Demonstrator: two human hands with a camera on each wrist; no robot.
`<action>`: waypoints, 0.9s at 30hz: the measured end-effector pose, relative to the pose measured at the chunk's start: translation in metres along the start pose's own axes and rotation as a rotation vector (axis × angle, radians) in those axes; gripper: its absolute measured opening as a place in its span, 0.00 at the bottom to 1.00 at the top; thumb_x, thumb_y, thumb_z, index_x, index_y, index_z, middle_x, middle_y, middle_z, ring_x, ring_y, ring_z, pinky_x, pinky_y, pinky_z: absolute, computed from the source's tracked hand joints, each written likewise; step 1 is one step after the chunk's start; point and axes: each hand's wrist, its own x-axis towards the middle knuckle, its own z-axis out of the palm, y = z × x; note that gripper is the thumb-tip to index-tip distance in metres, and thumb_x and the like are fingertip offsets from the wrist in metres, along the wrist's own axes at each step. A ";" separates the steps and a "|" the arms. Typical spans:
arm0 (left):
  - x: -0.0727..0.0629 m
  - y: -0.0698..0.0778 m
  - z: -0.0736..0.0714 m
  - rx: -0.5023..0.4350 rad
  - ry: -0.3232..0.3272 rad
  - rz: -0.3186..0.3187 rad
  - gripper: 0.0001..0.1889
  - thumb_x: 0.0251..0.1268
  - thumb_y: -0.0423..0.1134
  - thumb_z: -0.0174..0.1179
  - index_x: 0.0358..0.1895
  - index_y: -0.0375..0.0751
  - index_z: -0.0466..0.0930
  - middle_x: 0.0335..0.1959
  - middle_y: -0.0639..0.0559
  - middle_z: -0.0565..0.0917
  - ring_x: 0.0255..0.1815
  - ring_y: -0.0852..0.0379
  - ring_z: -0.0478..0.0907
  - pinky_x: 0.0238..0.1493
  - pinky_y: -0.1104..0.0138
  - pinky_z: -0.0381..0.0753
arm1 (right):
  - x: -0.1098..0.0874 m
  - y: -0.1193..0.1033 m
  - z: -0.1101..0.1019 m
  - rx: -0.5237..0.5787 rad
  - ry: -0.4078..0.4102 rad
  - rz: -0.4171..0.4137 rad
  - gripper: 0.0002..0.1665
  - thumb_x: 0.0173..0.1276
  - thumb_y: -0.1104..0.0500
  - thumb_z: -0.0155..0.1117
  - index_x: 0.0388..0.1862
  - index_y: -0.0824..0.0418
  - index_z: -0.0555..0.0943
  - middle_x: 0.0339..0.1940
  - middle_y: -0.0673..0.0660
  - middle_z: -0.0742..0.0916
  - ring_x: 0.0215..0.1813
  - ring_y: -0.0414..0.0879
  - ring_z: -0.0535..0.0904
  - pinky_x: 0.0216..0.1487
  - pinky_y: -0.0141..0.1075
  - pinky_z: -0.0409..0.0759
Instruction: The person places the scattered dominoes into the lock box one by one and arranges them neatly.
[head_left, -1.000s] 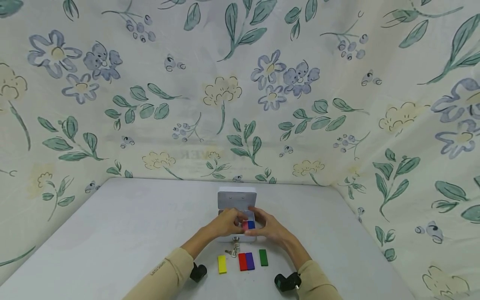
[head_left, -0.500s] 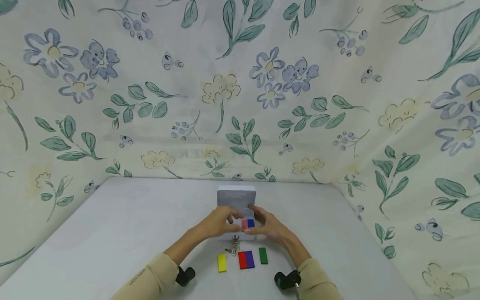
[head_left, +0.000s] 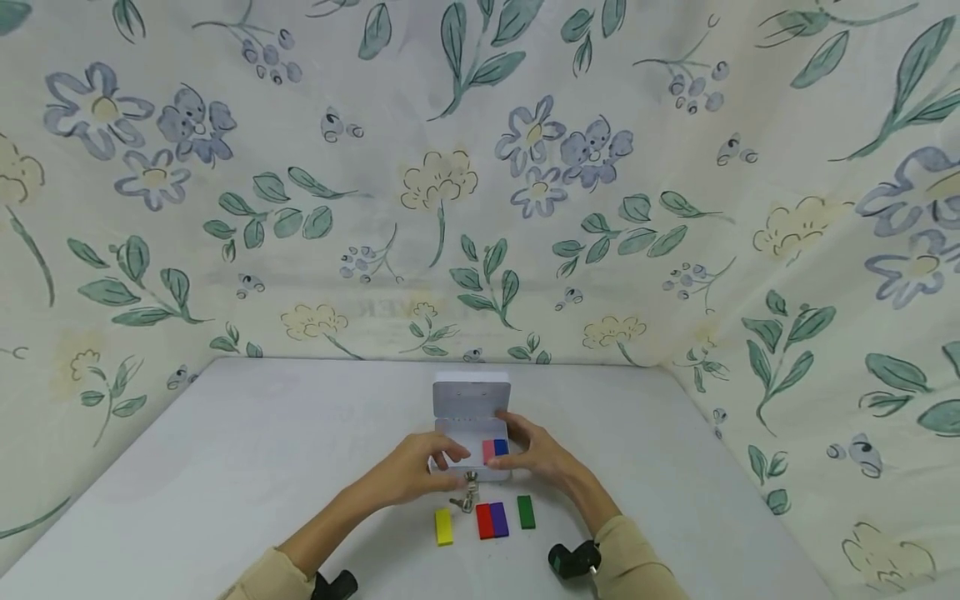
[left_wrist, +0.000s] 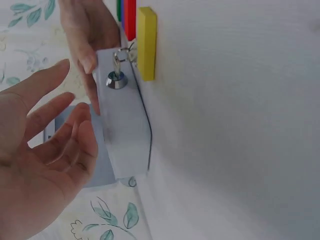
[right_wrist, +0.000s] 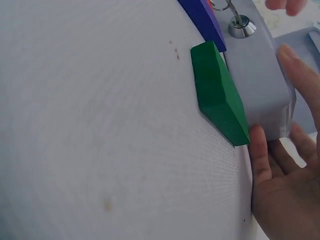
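A white metal lock box (head_left: 459,432) stands on the table with its lid (head_left: 471,398) raised. Inside, at its right end, lie a pink block (head_left: 489,451) and a blue block (head_left: 500,447). My right hand (head_left: 542,452) holds the box's right end, thumb at the front rim and fingers round the side. My left hand (head_left: 408,468) hovers by the front left corner, fingers loosely bent, nothing in it. A key sits in the front lock (left_wrist: 116,80), with more keys (head_left: 468,502) hanging from its ring.
In front of the box lie a yellow block (head_left: 444,527), a red block (head_left: 484,521) touching a purple block (head_left: 498,519), and a green block (head_left: 527,512). The white table (head_left: 300,433) reaches back to a floral cloth (head_left: 450,317).
My left hand has drawn out of the box toward the left and front, uncovering the inside and the pink and blue blocks. The right hand stays on the box's right end.
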 end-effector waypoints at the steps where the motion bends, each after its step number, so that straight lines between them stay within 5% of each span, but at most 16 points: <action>1: -0.003 -0.001 0.000 -0.013 -0.007 -0.004 0.20 0.60 0.45 0.68 0.52 0.39 0.83 0.49 0.46 0.85 0.41 0.55 0.78 0.37 0.74 0.79 | 0.000 0.000 0.000 -0.004 0.002 -0.001 0.54 0.56 0.49 0.76 0.78 0.49 0.58 0.79 0.60 0.63 0.79 0.61 0.56 0.74 0.61 0.58; 18: -0.036 -0.001 0.005 -0.127 -0.102 -0.138 0.22 0.55 0.46 0.72 0.53 0.42 0.83 0.46 0.50 0.85 0.42 0.56 0.78 0.39 0.72 0.79 | -0.001 0.001 0.002 -0.038 0.007 -0.011 0.55 0.55 0.48 0.76 0.78 0.51 0.58 0.79 0.62 0.63 0.79 0.62 0.56 0.74 0.60 0.58; 27: -0.043 -0.002 0.011 -0.144 -0.105 -0.188 0.22 0.51 0.43 0.75 0.50 0.41 0.83 0.41 0.52 0.83 0.40 0.56 0.75 0.36 0.73 0.76 | -0.001 0.000 0.000 -0.025 0.002 -0.006 0.55 0.55 0.48 0.76 0.78 0.51 0.58 0.79 0.61 0.63 0.79 0.61 0.56 0.75 0.58 0.57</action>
